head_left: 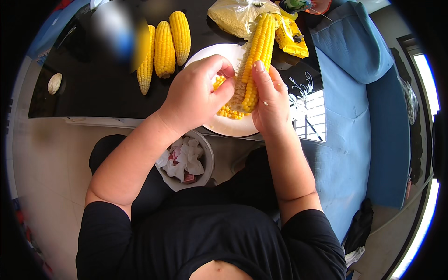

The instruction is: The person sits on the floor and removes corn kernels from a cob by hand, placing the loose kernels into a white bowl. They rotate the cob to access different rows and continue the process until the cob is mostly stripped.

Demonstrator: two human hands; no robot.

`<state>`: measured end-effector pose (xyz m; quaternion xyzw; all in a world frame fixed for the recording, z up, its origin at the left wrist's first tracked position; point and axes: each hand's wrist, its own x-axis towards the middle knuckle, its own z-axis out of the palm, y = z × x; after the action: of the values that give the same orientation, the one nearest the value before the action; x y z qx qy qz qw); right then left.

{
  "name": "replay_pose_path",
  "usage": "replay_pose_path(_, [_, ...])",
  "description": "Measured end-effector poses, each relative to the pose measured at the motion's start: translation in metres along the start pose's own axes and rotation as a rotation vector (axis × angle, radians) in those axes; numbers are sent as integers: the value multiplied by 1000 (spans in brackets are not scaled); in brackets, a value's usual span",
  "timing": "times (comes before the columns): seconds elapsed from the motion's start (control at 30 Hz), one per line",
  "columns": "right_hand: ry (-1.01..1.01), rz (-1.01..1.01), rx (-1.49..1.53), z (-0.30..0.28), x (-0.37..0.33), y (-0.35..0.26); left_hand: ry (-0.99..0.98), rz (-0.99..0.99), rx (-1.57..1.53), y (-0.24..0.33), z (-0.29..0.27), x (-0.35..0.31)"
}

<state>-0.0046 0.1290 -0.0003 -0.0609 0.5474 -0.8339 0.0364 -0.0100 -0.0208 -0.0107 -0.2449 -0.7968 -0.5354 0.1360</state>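
Note:
My right hand (271, 100) grips an ear of corn (260, 46) and holds it upright and slightly tilted, its thumb lying along the side. Rows of yellow kernels still cover most of the ear, while its lower left side is stripped to bare pale cob. Beside that bare strip is my left hand (196, 93), its thumb and fingers curled in a pinch; whatever lies between them is hidden. Under both hands a white plate (228, 128) carries loose corn kernels (229, 113). Small kernel bits stick to my right hand.
Three whole ears of corn (164, 51) lie left of the plate on the glossy black table (107, 100). Behind the plate are a clear bag of yellow grains (235, 21) and a yellow packet (293, 41). A waste bin (208, 151) stands below; a blue sofa (343, 126) is at right.

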Motion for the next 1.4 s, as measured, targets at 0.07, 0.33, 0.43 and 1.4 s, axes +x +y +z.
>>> replay_pose_path(0.07, [2, 1, -24, 0, 0, 0, 31, 39, 49, -3, -1, 2])
replay_pose_path(0.33, [-20, -28, -36, -1, -1, 4, -65, -86, -66, 12, 0, -2])
replay_pose_path(0.43, [-30, -34, -17, 4, -2, 6, -115, -84, -183, 9, 6, -4])
replay_pose_path(1.4, [-43, -15, 53, 0, -4, -1, -19, -114, -354, 14, 18, 7])
